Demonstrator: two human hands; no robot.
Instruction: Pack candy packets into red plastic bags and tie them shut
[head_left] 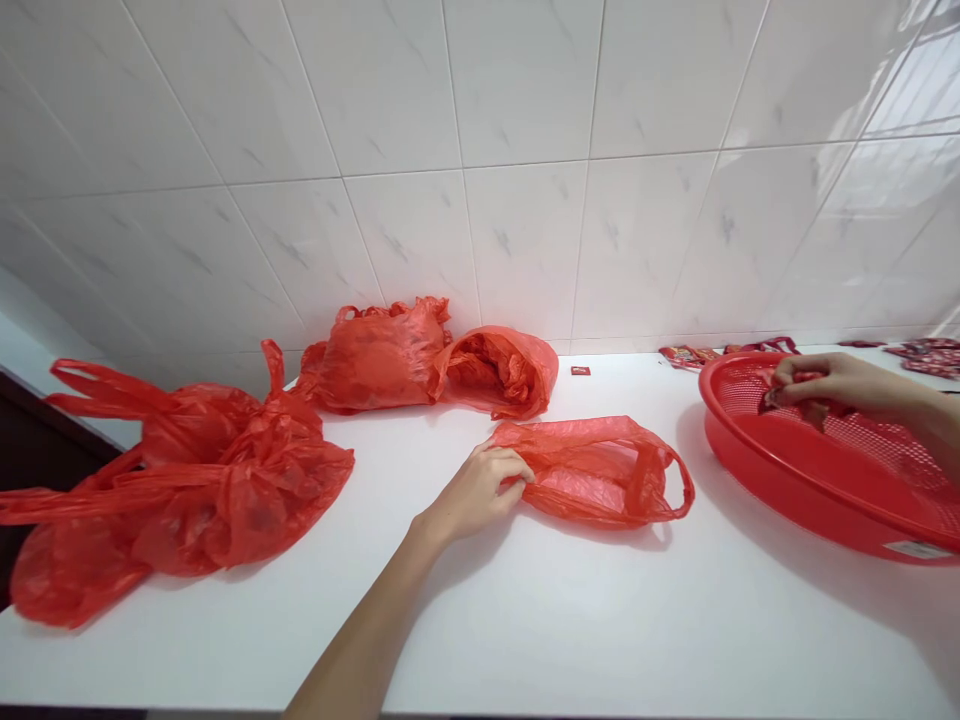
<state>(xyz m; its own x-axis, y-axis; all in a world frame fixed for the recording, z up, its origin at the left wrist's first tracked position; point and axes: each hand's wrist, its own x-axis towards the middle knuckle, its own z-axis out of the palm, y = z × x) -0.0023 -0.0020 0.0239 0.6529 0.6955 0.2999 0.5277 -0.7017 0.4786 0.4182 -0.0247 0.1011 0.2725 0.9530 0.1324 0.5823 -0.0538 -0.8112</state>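
No text, brand or number can be read anywhere. The red basket (817, 500) carries a small white sticker (916, 549) on its outer rim, but its print is too small and blurred to make out. The dark red packets (690, 354) lying along the wall on the worktop (570, 620) show printed patterns, none of them legible.

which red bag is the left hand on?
The small flat red bag at centre, handles pointing right; the left hand pinches its left end. The other bags are bulkier and untouched.
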